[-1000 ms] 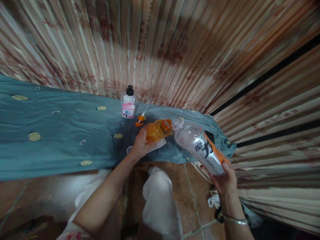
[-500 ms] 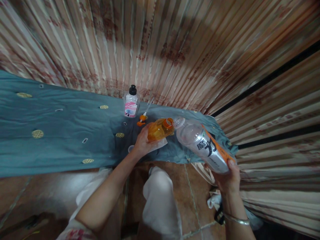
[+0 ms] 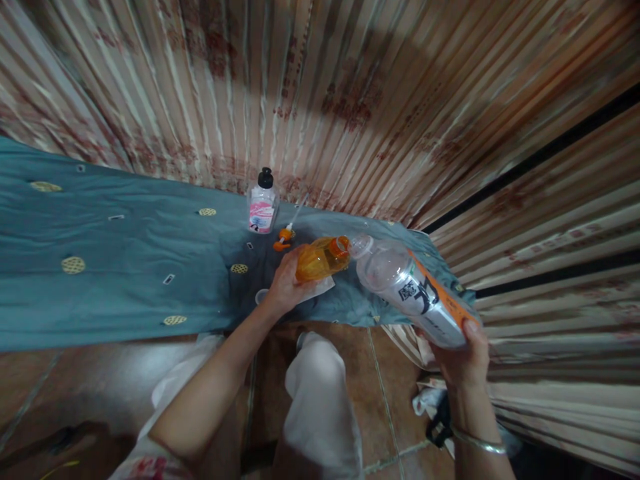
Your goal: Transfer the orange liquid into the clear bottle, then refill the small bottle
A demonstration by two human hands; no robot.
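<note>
My left hand (image 3: 285, 283) is closed around an orange see-through bottle (image 3: 316, 260), tilted with its open neck to the right. In my right hand (image 3: 465, 357) is a large clear plastic bottle (image 3: 400, 277) with an orange and silver label, gripped near its base. Its uncapped mouth meets the orange bottle's neck; whether they touch, I cannot tell. Just behind my left hand, an orange pump dispenser top (image 3: 285, 237) with a clear tube lies on the cloth. A clear bottle with a black cap and pink label (image 3: 263, 208) stands upright near the curtain.
A teal patterned cloth (image 3: 125, 267) covers the surface. Pleated curtains (image 3: 300, 100) hang behind and to the right. A small round clear cap (image 3: 261, 295) lies left of my left wrist. Below are my knees (image 3: 320, 380), the tiled floor (image 3: 385, 400) and dark and white items (image 3: 437, 413).
My right hand and the large bottle have shifted slightly to the right. The orange bottle has moved marginally right; my left hand keeps its hold.
</note>
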